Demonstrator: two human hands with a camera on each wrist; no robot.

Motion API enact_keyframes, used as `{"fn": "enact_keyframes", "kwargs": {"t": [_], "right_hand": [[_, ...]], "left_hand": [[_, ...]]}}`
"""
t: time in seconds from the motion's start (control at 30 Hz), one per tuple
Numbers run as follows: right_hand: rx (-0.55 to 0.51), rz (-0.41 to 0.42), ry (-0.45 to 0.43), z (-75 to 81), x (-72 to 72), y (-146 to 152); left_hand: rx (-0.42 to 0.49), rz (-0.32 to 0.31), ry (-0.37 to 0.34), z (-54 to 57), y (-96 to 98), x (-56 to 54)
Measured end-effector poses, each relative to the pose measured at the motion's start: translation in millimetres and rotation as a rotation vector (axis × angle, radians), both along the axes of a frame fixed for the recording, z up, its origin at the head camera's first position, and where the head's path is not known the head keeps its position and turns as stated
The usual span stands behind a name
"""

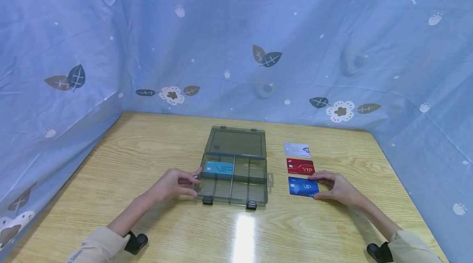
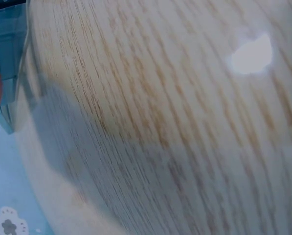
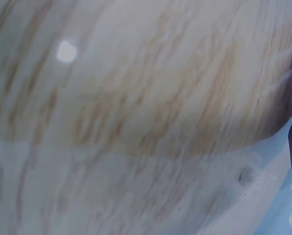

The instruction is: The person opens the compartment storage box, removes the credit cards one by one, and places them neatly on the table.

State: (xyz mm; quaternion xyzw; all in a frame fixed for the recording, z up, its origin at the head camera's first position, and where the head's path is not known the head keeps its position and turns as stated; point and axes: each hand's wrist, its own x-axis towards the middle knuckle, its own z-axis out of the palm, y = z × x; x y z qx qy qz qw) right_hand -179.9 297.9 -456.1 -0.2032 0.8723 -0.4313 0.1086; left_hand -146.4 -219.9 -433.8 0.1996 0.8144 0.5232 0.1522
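In the head view, a clear grey plastic box [image 1: 241, 191] lies on the table with its lid [image 1: 236, 141] raised and tipped back. A teal VIP card [image 1: 219, 167] is in its back left compartment. My left hand [image 1: 179, 183] touches the box's left side with thumb and fingertips. On the right, my right hand [image 1: 336, 189] pinches a blue VIP card [image 1: 304, 187] at its right end, thumb at the near edge and a finger at the far edge. The card appears flat on the table. Beyond it lies a red VIP card [image 1: 300, 166], then a white card [image 1: 297, 149].
The wood-grain table [image 1: 155, 144] carries the box and cards. A blue patterned cloth [image 1: 229, 28] stands behind it and along both sides. Bright glare [image 1: 244, 234] marks the table in front of the box. The wrist views show mostly tabletop.
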Motion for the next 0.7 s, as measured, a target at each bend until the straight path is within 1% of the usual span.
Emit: {"fn": "enact_keyframes", "kwargs": {"t": [0.23, 0.4, 0.53, 0.6, 0.63, 0.7], "right_hand": [[-0.057, 0.011, -0.007, -3.6, -0.6, -0.5], [-0.077, 0.003, -0.008, -1.2, 0.5, -0.1], [-0.174, 0.005, -0.047, 4.1, 2.0, -0.1], [-0.226, -0.003, -0.052, 7.9, 3.3, -1.0], [-0.253, -0.010, -0.060, 10.1, 4.3, -2.0], [-0.274, -0.036, -0.069, 14.6, 7.4, -5.2]], "left_hand": [[-0.004, 0.003, 0.009, 0.4, 0.6, -0.4], [0.003, 0.006, 0.000, -0.4, 1.3, -0.9], [0.005, 0.006, -0.001, 0.1, 1.9, -0.5], [0.000, 0.004, 0.008, 0.7, 1.9, -0.4], [-0.003, 0.004, 0.011, 1.0, 1.9, -0.2], [-0.004, 0.004, 0.013, 1.4, 1.5, -0.1]]}}
